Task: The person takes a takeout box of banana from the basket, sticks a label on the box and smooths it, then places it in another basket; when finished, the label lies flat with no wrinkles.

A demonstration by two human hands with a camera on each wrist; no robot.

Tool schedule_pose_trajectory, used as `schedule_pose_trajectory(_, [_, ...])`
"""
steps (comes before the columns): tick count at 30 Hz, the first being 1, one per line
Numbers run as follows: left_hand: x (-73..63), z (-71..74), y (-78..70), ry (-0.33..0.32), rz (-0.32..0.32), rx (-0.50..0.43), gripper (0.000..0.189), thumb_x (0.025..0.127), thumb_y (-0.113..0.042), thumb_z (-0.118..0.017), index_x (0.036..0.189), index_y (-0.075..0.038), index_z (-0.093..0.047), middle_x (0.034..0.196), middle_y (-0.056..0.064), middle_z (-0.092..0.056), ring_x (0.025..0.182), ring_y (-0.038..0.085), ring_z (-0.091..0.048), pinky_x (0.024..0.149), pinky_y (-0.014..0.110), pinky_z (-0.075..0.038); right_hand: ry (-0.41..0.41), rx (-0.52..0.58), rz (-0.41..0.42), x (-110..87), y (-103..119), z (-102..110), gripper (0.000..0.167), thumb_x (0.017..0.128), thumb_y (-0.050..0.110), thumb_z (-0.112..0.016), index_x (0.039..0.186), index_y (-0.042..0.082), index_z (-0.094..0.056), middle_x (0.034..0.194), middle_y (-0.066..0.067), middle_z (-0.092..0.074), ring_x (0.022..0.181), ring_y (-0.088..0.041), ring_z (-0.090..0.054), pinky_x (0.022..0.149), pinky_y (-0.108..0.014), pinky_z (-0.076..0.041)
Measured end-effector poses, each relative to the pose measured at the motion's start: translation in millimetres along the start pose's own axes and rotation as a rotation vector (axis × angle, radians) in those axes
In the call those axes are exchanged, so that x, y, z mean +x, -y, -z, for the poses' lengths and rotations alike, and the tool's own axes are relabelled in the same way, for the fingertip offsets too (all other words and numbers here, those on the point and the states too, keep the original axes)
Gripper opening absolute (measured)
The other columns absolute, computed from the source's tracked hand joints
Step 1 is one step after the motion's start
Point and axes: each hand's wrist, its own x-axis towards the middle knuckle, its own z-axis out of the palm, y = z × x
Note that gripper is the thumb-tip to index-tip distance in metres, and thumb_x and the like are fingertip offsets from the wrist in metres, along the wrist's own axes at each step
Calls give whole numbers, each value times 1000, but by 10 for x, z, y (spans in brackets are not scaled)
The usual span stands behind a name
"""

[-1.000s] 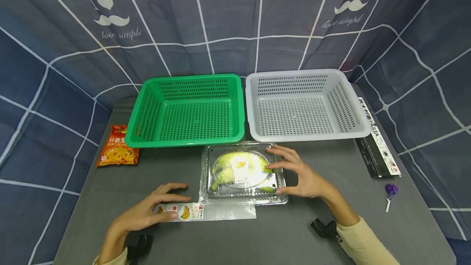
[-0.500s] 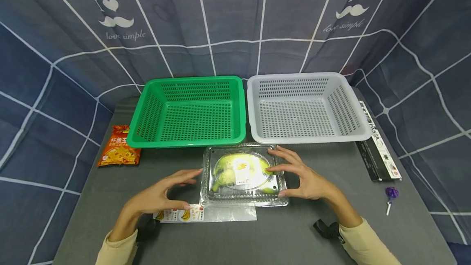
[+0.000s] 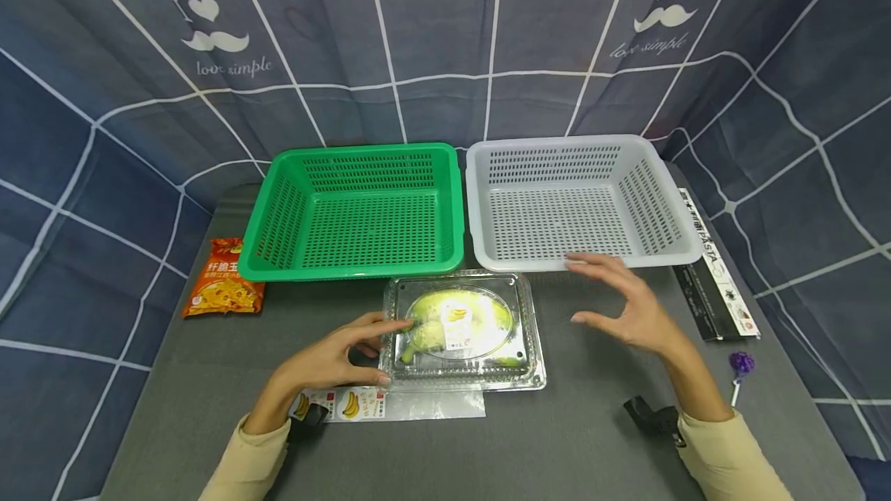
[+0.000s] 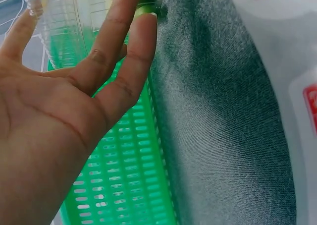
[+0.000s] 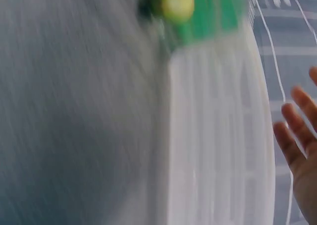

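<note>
A clear plastic clamshell box [image 3: 525, 331] with yellow-green fruit [image 3: 431, 323] inside lies in front of the two baskets. Its lid bears a white sticker [image 3: 456, 325] with a banana picture. My left hand [image 3: 337, 358] is at the box's left side, index finger reaching over the lid and thumb at the near corner. The left wrist view shows these fingers fairly straight beside the clear plastic. A strip of banana stickers [image 3: 369, 403] lies at the box's near edge, partly behind my left wrist. My right hand [image 3: 629, 308] is apart to the right, holding nothing, fingers spread.
Behind the box stand a green basket [image 3: 348, 273] and a light grey basket [image 3: 592, 262]. An orange snack bag [image 3: 224, 278] lies at the left. On the right are a black-and-white pasta box [image 3: 717, 277] and a purple lollipop [image 3: 742, 363]. A dark curtain [image 3: 431, 29] surrounds the table.
My left hand has moved from the sticker strip up and right to the box's left side. My right hand has come off the box's right side and moved right. The box stays put.
</note>
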Motion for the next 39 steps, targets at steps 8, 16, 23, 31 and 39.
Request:
schedule_pose_trajectory(8, [-9,-13,32,-3,-7,-14,66,86,-33,-76,145,-25,-47,157,26,-20,101,20,-57,87,46,-53,-247,-276,-279,-62,-486,708,88,58,-4,-89,138,11,-57,152,-14,-41,136,-26,-33,107,-42,-24])
schedule_pose_trajectory(16, [4,-29,45,3,-25,-77,62,86,-28,-77,140,-24,-47,143,11,-39,89,25,-58,84,42,-54,-208,-332,-586,-65,-788,934,95,75,27,-84,154,15,-33,162,-18,-14,148,-47,-7,109,-74,-9])
schedule_pose_trajectory(23, [24,-20,67,26,-61,-166,53,87,-21,-76,131,-18,-47,136,10,-41,76,22,-61,72,35,-55,-138,-337,-632,-59,-838,899,102,72,30,-86,156,15,-28,164,-17,-6,147,-47,-6,104,-77,-15])
schedule_pose_trajectory(31, [31,-25,64,69,-123,-311,52,86,-9,-75,128,-8,-44,140,19,-33,72,24,-67,63,36,-55,-103,-385,-526,-34,-845,879,106,67,32,-89,153,8,-33,163,-20,-12,146,-49,-10,108,-72,-13])
schedule_pose_trajectory(39, [30,-40,58,46,-119,-331,49,83,-10,-78,123,-7,-48,139,20,-32,69,20,-66,62,37,-56,-57,-405,-540,-7,-840,908,106,67,36,-88,152,5,-33,162,-23,-11,146,-52,-8,112,-70,-8])
